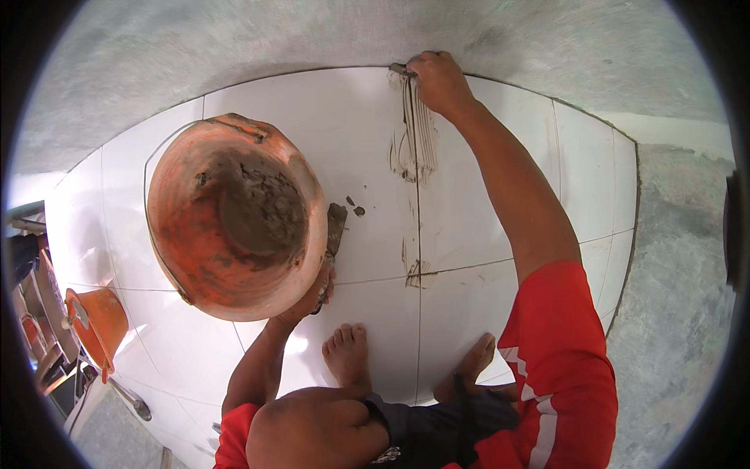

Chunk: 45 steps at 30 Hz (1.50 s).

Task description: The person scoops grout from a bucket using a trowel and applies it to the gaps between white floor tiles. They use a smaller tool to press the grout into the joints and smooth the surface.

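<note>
My right hand (pixel 444 84) reaches to the far edge of the white tiled floor (pixel 328 102), where it meets the grey wall. Its fingers are closed on a small dark grey piece (pixel 401 70) that I cannot make out, smeared with mortar. Streaks of wet grey mortar (pixel 414 144) run along the tile joint below that hand. Partly hidden by an orange bucket (pixel 183 234), my left hand (pixel 319 295) grips a mortar-coated trowel (pixel 336 227), its blade pointing away from me. Grey mortar (pixel 262 207) lies inside the tilted bucket.
Small mortar crumbs (pixel 358 211) lie right of the bucket. A smaller orange bucket (pixel 101 324) stands at the left, near a pile of assorted items (pixel 39 313). The grey wall (pixel 328 35) closes off the far side; rough grey concrete (pixel 664 266) borders the tiles at right.
</note>
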{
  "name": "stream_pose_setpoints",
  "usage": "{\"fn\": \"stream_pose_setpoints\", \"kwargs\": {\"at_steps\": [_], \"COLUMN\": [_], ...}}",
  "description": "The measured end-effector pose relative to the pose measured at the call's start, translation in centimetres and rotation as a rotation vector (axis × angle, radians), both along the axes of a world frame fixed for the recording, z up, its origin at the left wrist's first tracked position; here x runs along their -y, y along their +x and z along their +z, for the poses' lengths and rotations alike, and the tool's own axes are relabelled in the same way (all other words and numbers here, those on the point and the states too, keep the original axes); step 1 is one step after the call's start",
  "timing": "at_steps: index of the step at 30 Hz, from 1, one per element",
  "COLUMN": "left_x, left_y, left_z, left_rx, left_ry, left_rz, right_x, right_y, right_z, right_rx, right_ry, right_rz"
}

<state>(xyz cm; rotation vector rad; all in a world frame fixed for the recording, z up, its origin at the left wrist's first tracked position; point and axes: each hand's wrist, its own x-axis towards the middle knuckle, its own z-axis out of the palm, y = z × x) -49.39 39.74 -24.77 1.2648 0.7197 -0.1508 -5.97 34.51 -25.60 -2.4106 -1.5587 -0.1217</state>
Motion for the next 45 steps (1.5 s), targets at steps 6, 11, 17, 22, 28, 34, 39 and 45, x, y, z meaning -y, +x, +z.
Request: {"fn": "stream_pose_setpoints", "kwargs": {"at_steps": [6,11,17,22,28,34,39,45], "left_x": [0.3,0.5,0.3,0.6,0.9,0.6,1.2,0.7], "left_y": [-0.2,-0.1,-0.5,-0.4,-0.3,-1.3,-1.3,-1.4], "left_z": [0.8,0.4,-0.7,0.0,0.9,0.2,0.2,-0.6], "left_rx": [-0.001,-0.057,-0.08,-0.053,0.02,0.056,-0.02,-0.005], "left_ry": [-0.024,0.007,-0.075,-0.031,-0.038,0.01,-0.006,0.016], "left_rz": [0.133,0.127,0.113,0.167,0.178,0.157,0.248,0.183], "right_x": [3.8,15.9,19.9,12.3,1.5,-0.1,9.9,15.8], "right_y": [-6.3,-19.5,-22.4,-11.2,-4.0,-14.1,-22.8,-18.9], "right_z": [0.5,1.1,3.3,1.3,-1.5,-0.3,0.9,2.8], "right_rx": [-0.122,-0.377,-0.536,-0.213,-0.168,-0.367,-0.444,-0.54], "right_ry": [-0.191,-0.157,-0.283,-0.012,-0.02,-0.085,-0.164,-0.148], "right_rz": [0.095,0.157,0.194,-0.085,-0.239,0.237,0.558,0.28]}}
